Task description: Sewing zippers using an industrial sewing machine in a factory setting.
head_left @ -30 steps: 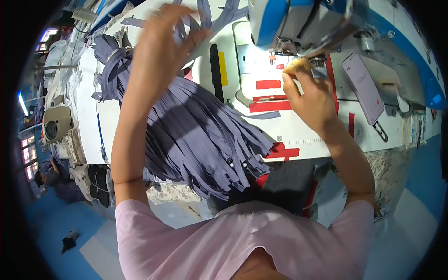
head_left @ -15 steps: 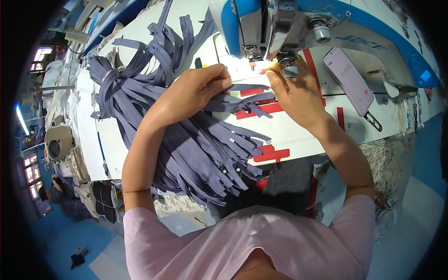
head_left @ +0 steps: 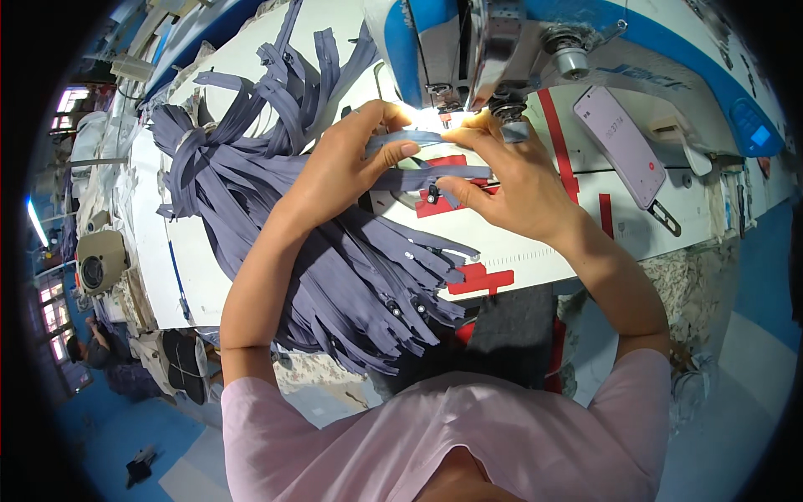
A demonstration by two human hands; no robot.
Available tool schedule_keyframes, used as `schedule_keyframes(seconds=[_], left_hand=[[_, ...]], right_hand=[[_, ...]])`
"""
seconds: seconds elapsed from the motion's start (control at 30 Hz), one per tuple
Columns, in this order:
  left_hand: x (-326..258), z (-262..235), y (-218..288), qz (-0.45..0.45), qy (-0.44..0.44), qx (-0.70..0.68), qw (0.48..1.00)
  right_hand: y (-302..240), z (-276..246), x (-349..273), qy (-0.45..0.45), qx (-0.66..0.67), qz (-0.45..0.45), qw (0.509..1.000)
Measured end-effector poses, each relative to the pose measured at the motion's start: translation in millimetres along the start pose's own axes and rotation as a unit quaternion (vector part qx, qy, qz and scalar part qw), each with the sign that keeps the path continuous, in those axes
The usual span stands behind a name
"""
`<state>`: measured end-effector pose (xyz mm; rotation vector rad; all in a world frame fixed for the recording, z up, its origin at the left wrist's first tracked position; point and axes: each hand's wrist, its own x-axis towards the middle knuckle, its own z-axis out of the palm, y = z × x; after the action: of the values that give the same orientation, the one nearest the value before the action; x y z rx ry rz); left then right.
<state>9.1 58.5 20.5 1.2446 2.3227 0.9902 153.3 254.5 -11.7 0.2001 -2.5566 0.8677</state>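
A grey-purple zipper (head_left: 425, 137) runs between my hands in the bright light below the needle area of a blue and white sewing machine (head_left: 661, 84). My left hand (head_left: 339, 167) has its fingers and thumb closed on the zipper's left part. On the other side, my right hand (head_left: 527, 188) pinches the far edge with its forefinger, its thumb lower, beside a dark zipper slider (head_left: 432, 194). Another length of zipper tape (head_left: 431, 177) lies just nearer to me. A large tied bundle of similar zippers (head_left: 326, 289) spreads under and beside my left forearm.
A phone (head_left: 621, 146) lies on the machine bed to the right. Strips of red tape (head_left: 481, 280) mark the white table (head_left: 535, 261). The machine head overhangs my fingers. Fabric (head_left: 690, 289) hangs by the table's right end. Another person (head_left: 104, 343) is far off at left.
My left hand has turned and its fingers have reached forward around the zipper. My right hand has spread its thumb toward me, and the zipper now stretches between both hands.
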Motion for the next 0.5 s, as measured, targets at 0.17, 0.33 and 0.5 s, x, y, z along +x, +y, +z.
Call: schedule_keyframes(seconds=[0.17,0.33,0.5], left_hand=[[-2,-11,-2,0.126,-0.027,0.031,0.991],[-6,-4,3,0.089,-0.014,0.124,0.988],[1,-9,5,0.288,0.115,0.240,0.920]], right_hand=[[8,2,-3,0.017,-0.053,0.038,0.998],[1,-1,-3,0.001,0.049,0.098,0.994],[8,-2,2,0.112,0.015,-0.042,0.993]])
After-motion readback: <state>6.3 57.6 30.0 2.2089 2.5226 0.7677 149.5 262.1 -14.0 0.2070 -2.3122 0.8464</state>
